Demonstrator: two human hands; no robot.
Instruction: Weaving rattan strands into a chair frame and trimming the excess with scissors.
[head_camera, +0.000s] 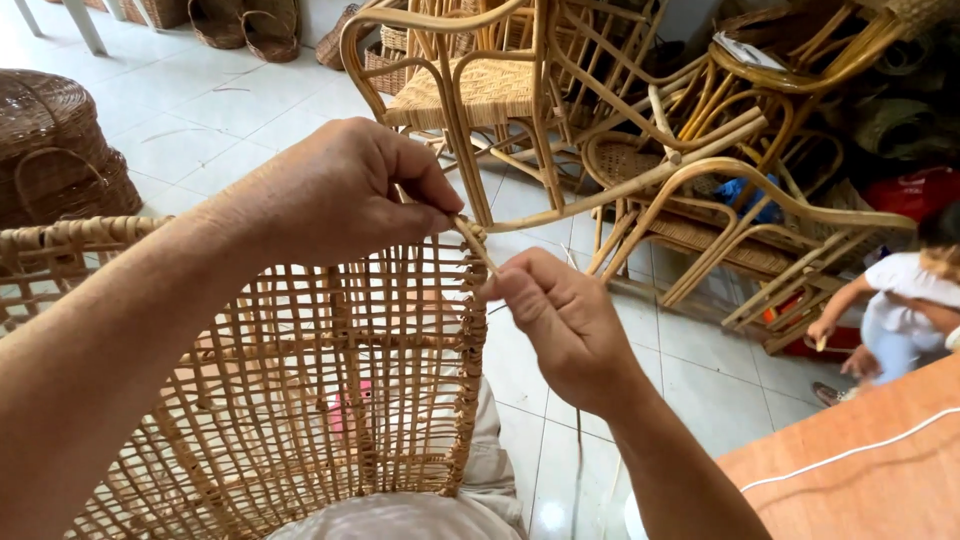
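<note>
A cane strip (474, 243) is pinched between the left hand (335, 190) and right hand (560, 320) at the woven panel's (300, 390) corner, centre frame. Steady tension and a close grip are judged advisable. Wicker baskets (55, 150), upper left: contents cannot be seen.

Both hands' fingers (445, 205) on cane strip (478, 245)
</note>
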